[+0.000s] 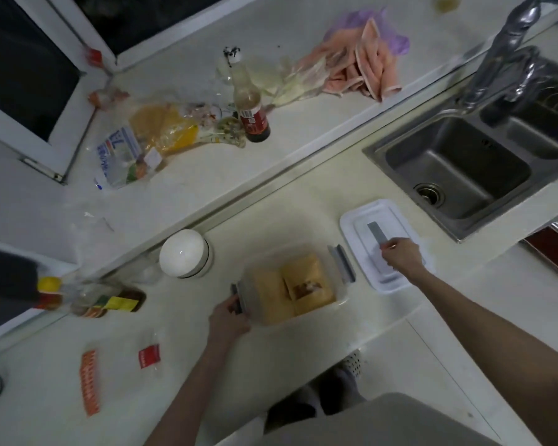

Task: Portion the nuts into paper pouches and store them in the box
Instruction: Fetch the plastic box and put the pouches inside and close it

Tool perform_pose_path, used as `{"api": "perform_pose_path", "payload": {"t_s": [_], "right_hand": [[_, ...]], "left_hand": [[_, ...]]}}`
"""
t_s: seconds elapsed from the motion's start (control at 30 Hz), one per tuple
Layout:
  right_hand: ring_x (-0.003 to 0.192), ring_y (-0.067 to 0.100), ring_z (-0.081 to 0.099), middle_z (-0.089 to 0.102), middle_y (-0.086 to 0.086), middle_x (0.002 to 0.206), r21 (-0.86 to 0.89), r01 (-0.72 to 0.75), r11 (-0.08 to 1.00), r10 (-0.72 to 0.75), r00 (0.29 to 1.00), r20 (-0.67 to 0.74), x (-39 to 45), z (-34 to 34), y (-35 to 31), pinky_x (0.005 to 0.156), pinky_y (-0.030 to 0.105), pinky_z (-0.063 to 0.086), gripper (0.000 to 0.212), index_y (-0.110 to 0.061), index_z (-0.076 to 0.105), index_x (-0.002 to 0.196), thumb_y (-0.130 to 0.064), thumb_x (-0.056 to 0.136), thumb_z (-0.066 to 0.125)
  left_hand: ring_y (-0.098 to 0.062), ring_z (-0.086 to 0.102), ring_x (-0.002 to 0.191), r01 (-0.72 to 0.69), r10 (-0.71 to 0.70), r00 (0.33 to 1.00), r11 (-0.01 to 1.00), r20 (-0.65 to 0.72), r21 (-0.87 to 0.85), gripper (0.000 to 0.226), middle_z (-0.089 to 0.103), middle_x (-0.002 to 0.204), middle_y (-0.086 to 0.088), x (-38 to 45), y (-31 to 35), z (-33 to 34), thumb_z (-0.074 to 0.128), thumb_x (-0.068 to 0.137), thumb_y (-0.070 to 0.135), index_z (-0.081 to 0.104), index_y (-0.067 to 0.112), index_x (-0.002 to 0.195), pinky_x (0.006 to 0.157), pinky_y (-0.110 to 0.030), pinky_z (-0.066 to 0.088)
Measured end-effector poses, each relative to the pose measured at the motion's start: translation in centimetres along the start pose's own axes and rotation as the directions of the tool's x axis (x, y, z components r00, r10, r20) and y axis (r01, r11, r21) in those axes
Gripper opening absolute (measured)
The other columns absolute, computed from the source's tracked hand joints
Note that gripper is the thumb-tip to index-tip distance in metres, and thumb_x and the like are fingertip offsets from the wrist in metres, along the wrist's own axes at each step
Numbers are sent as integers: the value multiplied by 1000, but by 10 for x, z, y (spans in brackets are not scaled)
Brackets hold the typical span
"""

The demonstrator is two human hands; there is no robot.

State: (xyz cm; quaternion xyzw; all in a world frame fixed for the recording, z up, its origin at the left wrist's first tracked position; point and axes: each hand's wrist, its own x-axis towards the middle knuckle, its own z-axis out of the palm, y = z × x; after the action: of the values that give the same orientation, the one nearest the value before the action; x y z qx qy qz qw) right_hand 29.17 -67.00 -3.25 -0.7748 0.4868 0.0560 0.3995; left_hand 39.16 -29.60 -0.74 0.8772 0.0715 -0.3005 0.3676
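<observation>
Sitting on the pale tabletop, near its front edge, is the clear box. Two brown paper pouches lie inside it, side by side and touching. The right one has a small window with nuts showing. The box has no lid on. It has two grey clips, one on each short side.

The left hand curls its fingers around the grey clip on the left side of the box. The right hand reaches over the white lid, which lies flat just right of the box. Its fingertips pinch a grey strip on top of the lid.

One white round jar stands behind the box to the left, close by but not touching. Further left, bottles lie on their sides in a bunch; one has a yellow cap. I cannot count them well. Near the front left lie one small red packet and one long orange packet.

One steel sink sits at the back right, with two basins and one tap over it. On the back ledge, one dark sauce bottle stands up, with crumpled bags to its left. A pink cloth lies in a heap further right. Nothing sits between the hands and the box or lid.
</observation>
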Motion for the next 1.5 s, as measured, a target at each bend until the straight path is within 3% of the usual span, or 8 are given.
{"api": "perform_pose_path", "payload": {"t_s": [0.1,0.23,0.5,0.7,0.87,1.1,1.3,1.5], "right_hand": [[92,36,64,68,19,97,-146,70,987,-64,997,49,17,5,3,72,32,49,20,-1,66,98,-8,82,56],[107,39,52,50,23,121,-240,141,960,-121,988,98,37,14,3,83,39,44,35,0,51,115,-7,82,59],[102,46,55,34,29,133,-291,101,951,-71,991,112,53,26,3,88,46,45,50,1,39,124,-6,81,64],[88,37,61,57,23,106,-305,130,943,-104,989,102,54,25,7,79,43,55,35,4,53,109,-6,78,66],[57,25,59,59,7,65,-347,190,918,-151,979,135,40,18,17,53,32,55,8,-3,64,84,-10,79,64],[63,27,60,62,12,73,-280,177,944,-199,979,-52,29,-10,-9,58,30,51,24,-2,64,80,-15,67,80],[76,25,55,53,10,93,-375,412,830,-482,869,-112,-4,-32,-76,71,37,51,31,-10,53,93,-13,71,75],[78,28,54,53,12,94,-484,674,558,-656,716,240,-69,22,-132,63,32,40,22,-9,52,89,-8,70,63]], "left_hand": [[-14,69,67,36,-36,999,999,-23,-1,47,72,86,2,0,1,2,67,77,7,67,23,121,58,-33,61],[-21,70,73,27,-26,999,999,-26,43,43,71,92,-5,1,1,2,65,81,6,67,20,122,63,-35,61],[-13,64,77,88,-92,995,993,-44,-81,42,66,106,1,2,3,8,64,88,8,62,22,127,44,-20,54],[-25,65,104,117,-122,992,984,-24,-134,50,62,111,4,4,0,9,69,84,5,60,19,130,50,-27,59],[-24,65,97,105,-108,994,982,-10,-154,51,63,116,-4,3,0,8,68,84,1,59,18,132,52,-30,60],[-28,67,97,43,-35,998,986,53,-160,52,63,123,-9,2,-1,3,62,86,0,56,16,135,54,-33,61],[-24,69,84,-88,90,994,996,61,-34,40,70,104,-8,-4,-6,1,62,87,13,63,19,128,65,-42,61],[-31,69,91,-128,124,984,991,130,26,53,69,113,-11,-7,-7,-3,58,93,29,43,29,144,79,-44,59]]}}
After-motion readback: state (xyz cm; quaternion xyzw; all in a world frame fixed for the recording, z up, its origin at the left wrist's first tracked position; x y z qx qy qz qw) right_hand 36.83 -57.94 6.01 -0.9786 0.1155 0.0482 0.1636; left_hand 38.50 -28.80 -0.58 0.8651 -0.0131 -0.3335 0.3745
